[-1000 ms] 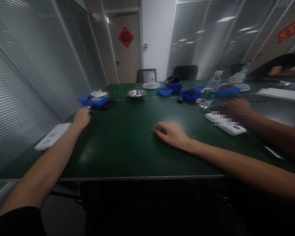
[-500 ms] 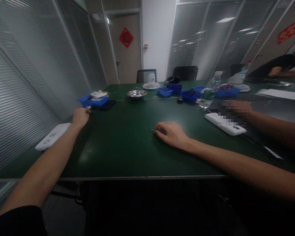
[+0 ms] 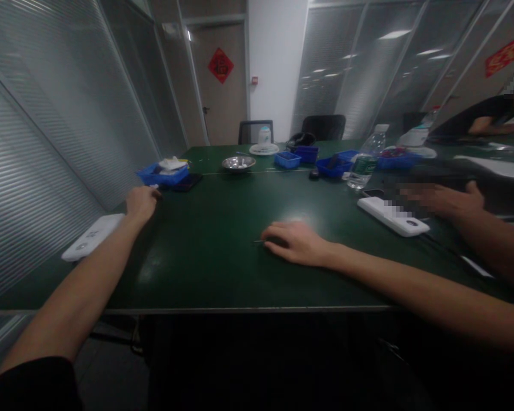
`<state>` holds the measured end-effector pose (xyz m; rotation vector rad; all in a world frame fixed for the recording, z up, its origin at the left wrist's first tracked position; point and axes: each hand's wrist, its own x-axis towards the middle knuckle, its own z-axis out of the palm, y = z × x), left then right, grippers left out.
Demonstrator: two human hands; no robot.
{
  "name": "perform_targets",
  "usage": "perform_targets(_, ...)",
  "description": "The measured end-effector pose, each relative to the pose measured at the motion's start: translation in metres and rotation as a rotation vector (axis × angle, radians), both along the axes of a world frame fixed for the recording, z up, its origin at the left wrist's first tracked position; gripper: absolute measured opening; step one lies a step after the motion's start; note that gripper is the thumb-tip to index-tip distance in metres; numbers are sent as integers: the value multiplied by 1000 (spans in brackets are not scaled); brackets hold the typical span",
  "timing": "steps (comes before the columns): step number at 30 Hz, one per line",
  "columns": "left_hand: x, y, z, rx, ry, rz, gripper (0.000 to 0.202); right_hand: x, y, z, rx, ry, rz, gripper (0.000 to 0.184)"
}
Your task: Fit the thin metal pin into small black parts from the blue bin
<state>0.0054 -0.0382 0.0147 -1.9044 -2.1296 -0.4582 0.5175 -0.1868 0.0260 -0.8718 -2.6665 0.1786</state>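
Thin rod (image 3: 257, 241) in R fingers (image 3: 277, 229)

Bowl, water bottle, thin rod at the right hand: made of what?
Bowl: likely polished metal; silvery, with bright reflections.
Water bottle: probably clear plastic, glossy; see-through walls.
Thin rod, poking out from the right hand: maybe metal, from its pale line; too small to be sure.

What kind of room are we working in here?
Probably an office meeting room: there is a long green table, office-style chairs at its far side, and glass partitions with blinds around it.
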Motion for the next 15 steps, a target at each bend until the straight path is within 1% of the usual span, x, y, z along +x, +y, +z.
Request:
perform_targets(6,4,-2,2,-25,5,-9,32,-4,-25,8,65,-79,233,42)
perform_targets(8,6,-2,1,-33,4,-15,34,-9,-37,16,99,-101,321,49)
perform_targets(10,7,-3,0,-34,3,-19,35,-14,-50,27,131,-60,411,54)
perform_targets(12,7,-3,-1,-36,0,-22,35,-16,-66,35,185,36,487,51)
perform_targets(13,8,-3,-1,-39,-1,-24,34,-13,-76,36,210,71,518,47)
perform_targets(14,8,-3,-1,-43,-2,-26,34,-6,-89,32,223,96,517,41)
perform_targets(15,8,-2,-2,-47,0,-27,34,6,-103,24,220,113,498,35)
